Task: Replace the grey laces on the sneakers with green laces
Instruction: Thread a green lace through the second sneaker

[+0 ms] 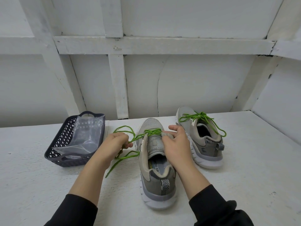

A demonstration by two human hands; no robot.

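Gripping the green lace (153, 132) in the left hand (116, 142), fingers curled round the strands just left of the near sneaker (156, 185); draws it taut from the crossings low on the throat. Steadies the shoe with the right hand (176, 145), fingertips pinched on the right eyelet edge beside the tongue, thumb raised free. Leaves loose green runs trailing across the white table (244, 176) beneath the left wrist. Further out: far sneaker (206, 149), already laced and bowed in green, just beside the right hand; dark basket (58, 141) holding a clear bag (88, 134), off to the left. No grey lace plainly identifiable. Likely trouble: tugging one side too hard, leaving uneven ends or dragging a tip back out of its eyelet; slackening the right-hand pinch, letting the shoe skid leftward with the pull.
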